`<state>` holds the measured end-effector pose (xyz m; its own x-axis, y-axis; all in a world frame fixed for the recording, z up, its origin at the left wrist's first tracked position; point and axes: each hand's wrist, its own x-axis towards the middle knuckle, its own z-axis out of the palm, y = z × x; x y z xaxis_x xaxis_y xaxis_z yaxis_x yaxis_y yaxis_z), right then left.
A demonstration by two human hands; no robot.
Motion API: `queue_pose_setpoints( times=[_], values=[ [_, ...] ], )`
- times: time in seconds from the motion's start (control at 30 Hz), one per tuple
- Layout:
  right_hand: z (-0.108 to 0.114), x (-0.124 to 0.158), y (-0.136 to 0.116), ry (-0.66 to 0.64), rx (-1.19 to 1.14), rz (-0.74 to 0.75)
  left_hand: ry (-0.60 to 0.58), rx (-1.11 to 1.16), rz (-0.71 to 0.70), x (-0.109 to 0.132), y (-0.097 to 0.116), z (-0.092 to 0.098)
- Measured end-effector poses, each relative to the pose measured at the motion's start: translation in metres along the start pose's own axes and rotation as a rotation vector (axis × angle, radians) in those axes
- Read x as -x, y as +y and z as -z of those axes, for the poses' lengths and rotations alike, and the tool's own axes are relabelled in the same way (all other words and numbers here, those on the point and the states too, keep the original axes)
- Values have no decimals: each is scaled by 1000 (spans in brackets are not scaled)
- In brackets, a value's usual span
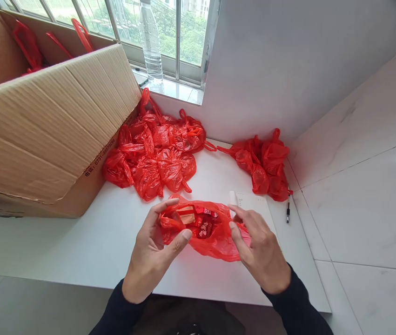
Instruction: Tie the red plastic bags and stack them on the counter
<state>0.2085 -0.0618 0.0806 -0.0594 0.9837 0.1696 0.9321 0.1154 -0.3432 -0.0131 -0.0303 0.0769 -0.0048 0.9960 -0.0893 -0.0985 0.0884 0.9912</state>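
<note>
An untied red plastic bag lies at the front of the white table with its mouth facing up. Inside it show a dark red packet with white print and a tan, box-like item. At the bag's left side, my left hand is open, thumb and index finger well apart around the gathered plastic. My right hand is beside the right rim, its thumb and index finger also apart. Whether the fingertips touch the plastic is hard to tell, and the other fingers are partly hidden.
Several tied red bags are heaped at the back, beside a large cardboard box holding more red bags. A smaller pile of red bags sits by the wall. A notepad, a pen and a water bottle are also here.
</note>
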Motion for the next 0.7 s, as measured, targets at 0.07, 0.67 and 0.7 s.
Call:
queue_pose_setpoints(
  times=[0.07, 0.67, 0.7],
  values=[
    [12, 6, 14, 68, 97, 27, -30, -19, -13, 0, 3, 5],
    [86, 13, 34, -24, -297, 19, -211, -380, -278, 6, 21, 26],
    [87, 19, 35, -72, -296, 58, -220, -393, -294, 10, 19, 30]
  ],
)
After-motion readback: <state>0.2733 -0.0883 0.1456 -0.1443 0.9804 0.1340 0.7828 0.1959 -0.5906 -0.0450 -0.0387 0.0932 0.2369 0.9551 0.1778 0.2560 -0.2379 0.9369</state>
